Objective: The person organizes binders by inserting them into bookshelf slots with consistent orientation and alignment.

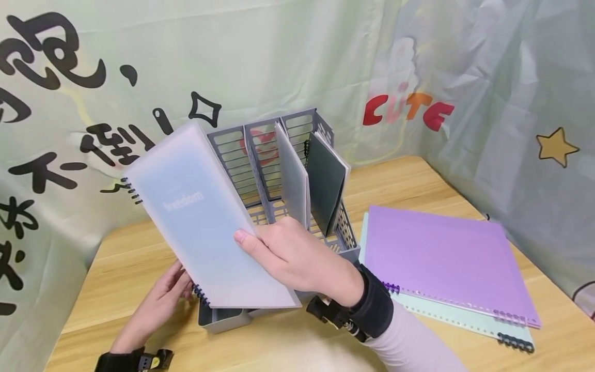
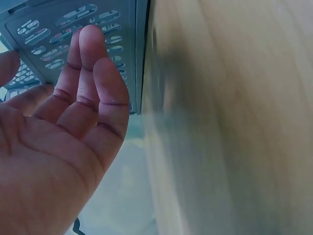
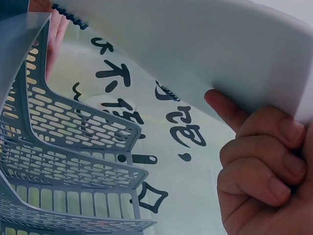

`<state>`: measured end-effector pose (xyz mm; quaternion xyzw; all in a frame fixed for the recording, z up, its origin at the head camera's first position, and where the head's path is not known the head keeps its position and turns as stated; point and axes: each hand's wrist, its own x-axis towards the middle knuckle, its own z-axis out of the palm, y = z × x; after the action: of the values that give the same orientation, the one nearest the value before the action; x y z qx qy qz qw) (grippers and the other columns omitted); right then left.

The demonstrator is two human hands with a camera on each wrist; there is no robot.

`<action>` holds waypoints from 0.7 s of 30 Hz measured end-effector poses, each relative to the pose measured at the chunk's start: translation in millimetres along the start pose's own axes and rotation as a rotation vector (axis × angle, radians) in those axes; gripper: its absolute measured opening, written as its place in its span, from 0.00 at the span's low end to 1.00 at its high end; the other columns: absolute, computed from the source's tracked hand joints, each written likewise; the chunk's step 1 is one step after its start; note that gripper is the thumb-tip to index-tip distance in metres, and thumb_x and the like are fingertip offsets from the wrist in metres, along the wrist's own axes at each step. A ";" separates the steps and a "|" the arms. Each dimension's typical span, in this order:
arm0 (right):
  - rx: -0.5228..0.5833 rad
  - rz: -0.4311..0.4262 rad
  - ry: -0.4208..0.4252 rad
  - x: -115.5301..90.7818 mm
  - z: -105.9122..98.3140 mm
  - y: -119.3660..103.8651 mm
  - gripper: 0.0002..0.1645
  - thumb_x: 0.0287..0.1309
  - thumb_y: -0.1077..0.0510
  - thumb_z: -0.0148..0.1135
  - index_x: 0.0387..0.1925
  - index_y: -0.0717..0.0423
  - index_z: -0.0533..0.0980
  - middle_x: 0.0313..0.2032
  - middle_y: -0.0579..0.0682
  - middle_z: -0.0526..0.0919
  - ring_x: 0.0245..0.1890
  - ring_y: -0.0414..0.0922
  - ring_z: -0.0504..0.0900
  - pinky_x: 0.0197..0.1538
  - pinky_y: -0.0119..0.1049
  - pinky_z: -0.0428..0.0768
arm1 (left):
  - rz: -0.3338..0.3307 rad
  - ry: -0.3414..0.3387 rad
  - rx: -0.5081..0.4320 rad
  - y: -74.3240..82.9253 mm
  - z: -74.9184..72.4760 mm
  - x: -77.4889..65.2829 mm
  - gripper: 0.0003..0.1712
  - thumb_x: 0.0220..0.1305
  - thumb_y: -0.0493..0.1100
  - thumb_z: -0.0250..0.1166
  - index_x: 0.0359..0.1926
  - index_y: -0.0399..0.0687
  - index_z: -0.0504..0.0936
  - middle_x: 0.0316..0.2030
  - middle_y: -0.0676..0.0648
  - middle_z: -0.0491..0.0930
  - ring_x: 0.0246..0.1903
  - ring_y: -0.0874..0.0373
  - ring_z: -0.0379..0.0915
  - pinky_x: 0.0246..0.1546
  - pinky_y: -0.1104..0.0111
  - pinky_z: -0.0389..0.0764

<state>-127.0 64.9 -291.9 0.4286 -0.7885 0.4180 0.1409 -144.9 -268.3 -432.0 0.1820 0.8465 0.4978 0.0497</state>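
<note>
My right hand (image 1: 304, 256) grips a ring-bound notebook (image 1: 195, 237) by its right edge, thumb on the front cover and fingers behind. Its cover is pale blue with "freedom" printed on it, and black rings show along its left edge. The notebook is tilted in front of a grey slotted file rack (image 1: 257, 170), hiding part of the rack's left side. My left hand (image 1: 158, 302) is at the rack's left side, beside the notebook's lower left corner. In the left wrist view its fingers (image 2: 88, 93) are slightly bent near the perforated side wall, holding nothing.
A grey notebook (image 1: 293, 178) and a dark green notebook (image 1: 327, 181) stand in the rack's right compartments. On the wooden table (image 1: 279, 351) to the right, a purple notebook (image 1: 446, 258) lies over a mint green one (image 1: 457, 312). A printed curtain (image 1: 297, 51) hangs behind.
</note>
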 end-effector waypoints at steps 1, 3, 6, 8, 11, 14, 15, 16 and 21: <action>-0.006 -0.003 0.003 0.1 -0.5 0.0 0.29 0.76 0.51 0.38 0.13 0.49 0.55 0.12 0.40 0.50 0.13 0.36 0.46 0.19 0.28 0.53 | 0.008 -0.003 -0.002 0.1 0.4 -0.2 0.26 0.78 0.41 0.42 0.74 0.55 0.57 0.29 0.41 0.70 0.28 0.48 0.70 0.29 0.59 0.79; -0.010 -0.003 0.005 0.2 -1.4 0.3 0.29 0.76 0.52 0.39 0.13 0.49 0.55 0.11 0.39 0.50 0.12 0.36 0.47 0.19 0.28 0.53 | 0.025 -0.006 -0.003 0.6 0.9 -0.3 0.27 0.78 0.41 0.42 0.75 0.55 0.55 0.29 0.41 0.70 0.28 0.49 0.70 0.29 0.59 0.79; -0.014 0.003 0.005 -0.1 -2.7 1.0 0.30 0.76 0.51 0.38 0.13 0.49 0.55 0.11 0.40 0.50 0.12 0.36 0.48 0.19 0.28 0.54 | 0.027 -0.008 -0.007 0.8 1.2 -0.3 0.27 0.78 0.42 0.42 0.75 0.57 0.55 0.29 0.41 0.70 0.29 0.48 0.69 0.29 0.59 0.79; -0.014 0.009 0.006 -0.5 -3.5 1.6 0.30 0.76 0.51 0.38 0.12 0.49 0.55 0.11 0.40 0.51 0.12 0.36 0.48 0.19 0.28 0.54 | 0.027 -0.011 -0.004 0.7 1.3 0.4 0.26 0.78 0.43 0.42 0.74 0.56 0.56 0.28 0.41 0.70 0.28 0.48 0.69 0.29 0.59 0.79; -0.014 0.007 0.014 -0.8 -4.5 2.2 0.30 0.76 0.51 0.39 0.12 0.49 0.55 0.11 0.40 0.50 0.12 0.36 0.48 0.19 0.28 0.54 | 0.025 -0.019 -0.010 0.6 1.8 0.2 0.26 0.79 0.43 0.42 0.74 0.53 0.56 0.28 0.40 0.69 0.28 0.46 0.69 0.29 0.59 0.79; -0.010 -0.003 0.027 -0.5 -5.0 2.7 0.30 0.75 0.52 0.40 0.12 0.48 0.55 0.11 0.40 0.50 0.12 0.36 0.48 0.18 0.28 0.54 | 0.017 -0.023 -0.021 0.9 2.4 -0.2 0.26 0.79 0.43 0.41 0.74 0.48 0.56 0.27 0.35 0.68 0.27 0.45 0.67 0.29 0.58 0.80; -0.012 -0.006 0.034 -0.2 -5.2 2.8 0.30 0.75 0.52 0.40 0.12 0.48 0.55 0.11 0.39 0.49 0.12 0.35 0.48 0.18 0.28 0.54 | 0.011 -0.025 -0.027 1.3 2.6 -0.2 0.26 0.79 0.43 0.40 0.74 0.46 0.55 0.27 0.34 0.67 0.26 0.45 0.66 0.29 0.57 0.80; -0.014 -0.008 0.039 0.1 -5.6 2.9 0.30 0.75 0.52 0.40 0.12 0.48 0.55 0.11 0.39 0.49 0.12 0.35 0.48 0.18 0.28 0.54 | 0.001 -0.022 -0.029 1.8 2.9 -0.1 0.27 0.79 0.44 0.40 0.74 0.44 0.55 0.27 0.33 0.66 0.26 0.45 0.66 0.29 0.57 0.80; -0.029 -0.003 0.056 1.4 -7.9 4.2 0.29 0.74 0.52 0.41 0.13 0.47 0.58 0.11 0.39 0.51 0.12 0.34 0.49 0.18 0.28 0.55 | -0.049 0.001 -0.026 5.6 4.8 1.4 0.30 0.79 0.46 0.42 0.74 0.37 0.51 0.26 0.33 0.67 0.26 0.46 0.68 0.31 0.57 0.80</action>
<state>-132.2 71.5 -288.5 0.4157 -0.7896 0.4183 0.1696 -143.5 -261.4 -429.4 0.1601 0.8442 0.5076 0.0640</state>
